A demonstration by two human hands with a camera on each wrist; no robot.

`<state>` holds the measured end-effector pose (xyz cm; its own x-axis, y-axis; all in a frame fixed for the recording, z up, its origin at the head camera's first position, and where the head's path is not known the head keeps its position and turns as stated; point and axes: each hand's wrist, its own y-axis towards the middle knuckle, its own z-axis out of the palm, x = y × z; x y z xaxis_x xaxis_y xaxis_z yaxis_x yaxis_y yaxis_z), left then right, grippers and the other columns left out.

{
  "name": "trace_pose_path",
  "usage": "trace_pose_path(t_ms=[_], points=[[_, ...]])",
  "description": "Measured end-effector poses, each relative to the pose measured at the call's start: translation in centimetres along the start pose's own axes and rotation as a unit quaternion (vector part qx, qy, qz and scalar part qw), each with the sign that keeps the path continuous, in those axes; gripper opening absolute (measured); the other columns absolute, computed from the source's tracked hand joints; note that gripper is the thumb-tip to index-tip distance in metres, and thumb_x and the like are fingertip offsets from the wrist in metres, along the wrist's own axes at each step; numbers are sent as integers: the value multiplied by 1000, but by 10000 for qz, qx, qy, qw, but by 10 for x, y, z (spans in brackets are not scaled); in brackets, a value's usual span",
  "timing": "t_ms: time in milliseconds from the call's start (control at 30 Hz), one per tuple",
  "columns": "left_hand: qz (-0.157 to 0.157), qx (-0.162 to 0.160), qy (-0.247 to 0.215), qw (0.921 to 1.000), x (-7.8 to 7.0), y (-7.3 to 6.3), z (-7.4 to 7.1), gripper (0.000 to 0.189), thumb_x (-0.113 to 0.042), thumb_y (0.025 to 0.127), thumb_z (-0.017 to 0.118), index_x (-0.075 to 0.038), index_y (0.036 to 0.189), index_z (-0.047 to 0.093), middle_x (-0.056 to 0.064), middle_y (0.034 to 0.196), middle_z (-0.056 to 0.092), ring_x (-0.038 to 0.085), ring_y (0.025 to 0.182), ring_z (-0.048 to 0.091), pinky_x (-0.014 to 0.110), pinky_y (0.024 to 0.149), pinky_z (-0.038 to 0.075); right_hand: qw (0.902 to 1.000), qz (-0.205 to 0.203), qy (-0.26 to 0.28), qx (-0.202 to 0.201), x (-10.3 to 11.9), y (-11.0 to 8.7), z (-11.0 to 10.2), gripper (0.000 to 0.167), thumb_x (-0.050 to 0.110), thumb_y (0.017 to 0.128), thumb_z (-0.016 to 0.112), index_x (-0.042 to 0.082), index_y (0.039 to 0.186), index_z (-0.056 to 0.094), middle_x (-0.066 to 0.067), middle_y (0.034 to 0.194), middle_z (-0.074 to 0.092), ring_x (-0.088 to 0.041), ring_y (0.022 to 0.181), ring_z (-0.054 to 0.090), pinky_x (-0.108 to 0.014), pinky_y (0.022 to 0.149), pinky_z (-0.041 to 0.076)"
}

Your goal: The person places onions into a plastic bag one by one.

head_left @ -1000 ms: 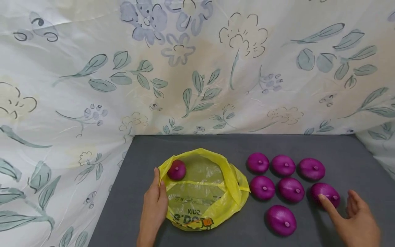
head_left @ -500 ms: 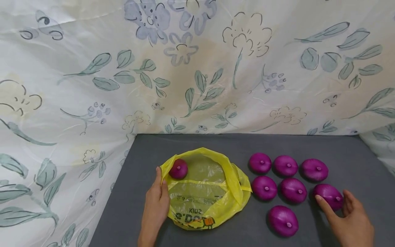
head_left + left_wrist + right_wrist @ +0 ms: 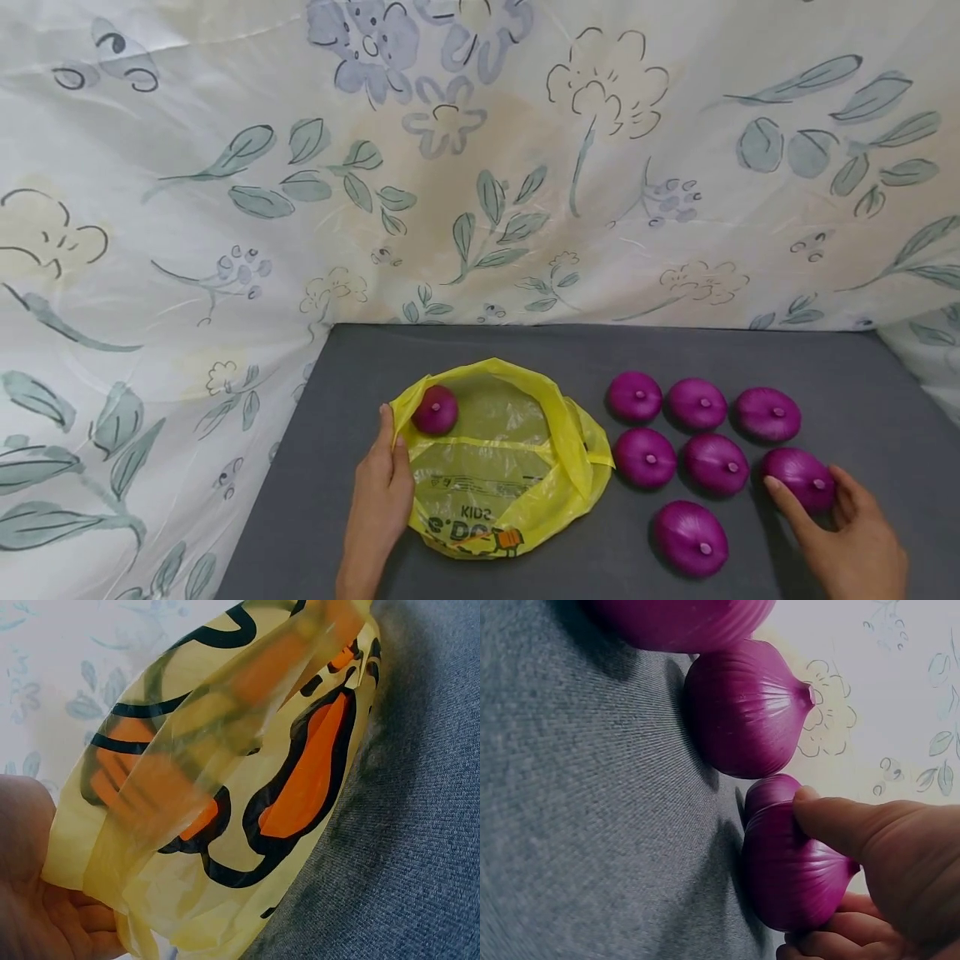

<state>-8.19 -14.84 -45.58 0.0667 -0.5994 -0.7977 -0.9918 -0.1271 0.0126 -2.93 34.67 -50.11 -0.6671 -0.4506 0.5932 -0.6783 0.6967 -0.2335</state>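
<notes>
At the left, the left hand [image 3: 385, 485] pinches the rim of a yellow plastic bag [image 3: 581, 493], its mouth standing wide on the grey counter [image 3: 862, 392]. Holding well here likely means keeping that pinch light and high on the rim, since thin plastic seems apt to sag inward or slide if tugged. One red onion [image 3: 436, 410] sits inside the bag, against the left wall near the holding fingers; keeping the rim up on that side should stop it from rolling out.

To the right of the bag lie the loose red onions [image 3: 646, 458], the nearest just beside the bag's right corner; whether they touch I cannot tell. At the far right, the right hand [image 3: 857, 533] grasps the held onion [image 3: 795, 477], thumb on its near side and fingers round the far side. Whether it is off the counter is not clear. A grip round the widest part is probably best, as the skin looks smooth and slippery, and a straight lift would spare the neighbours a knock.

Counted from the left: one bag; one onion in it; seven outside, in a back row of three, a middle row of three including the grasped one, and a single onion [image 3: 691, 538] in front; eight altogether. Two hands, both occupied.
</notes>
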Motion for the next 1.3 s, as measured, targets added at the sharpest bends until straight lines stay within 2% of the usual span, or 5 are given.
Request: trace_pose_path(t_ms=[467,633,833,1067,1300], points=[[18,76,-63,9999,1,1,0,60,-17,116,39,-16,170,13,4,74,47,17,56,36,39,78,46,9949,486,772,-437,3,-5,5,108,64,93,70,1,168,23,-33,162,26,-51,147,35,-63,116,33],[186,8,-64,9998,1,0,1,60,-15,116,40,-12,170,15,18,111,63,29,107,63,49,104,45,9905,540,1101,-618,3,-5,5,106,64,90,74,10,169,26,-27,164,28,-47,148,36,-60,116,34],[66,105,-115,9999,-1,1,0,60,-16,116,39,-15,170,12,7,86,49,19,61,40,44,96,42,9798,421,1564,-1170,9,-8,4,94,59,89,78,25,166,35,-15,164,34,-38,148,37,-50,118,36],[182,145,-123,9997,-2,-1,0,60,-14,116,39,-12,170,13,6,91,53,18,63,40,45,96,43,9673,451,2118,-1324,20,-15,-9,88,52,88,82,35,163,38,-4,165,33,-25,149,36,-40,119,34],[261,37,-81,9996,-1,-2,0,59,-14,116,39,-11,170,15,24,130,62,29,111,60,48,97,44,9646,248,2276,-1308,36,-22,-16,85,48,87,85,39,160,42,-1,164,35,-21,147,40,-34,116,36]])
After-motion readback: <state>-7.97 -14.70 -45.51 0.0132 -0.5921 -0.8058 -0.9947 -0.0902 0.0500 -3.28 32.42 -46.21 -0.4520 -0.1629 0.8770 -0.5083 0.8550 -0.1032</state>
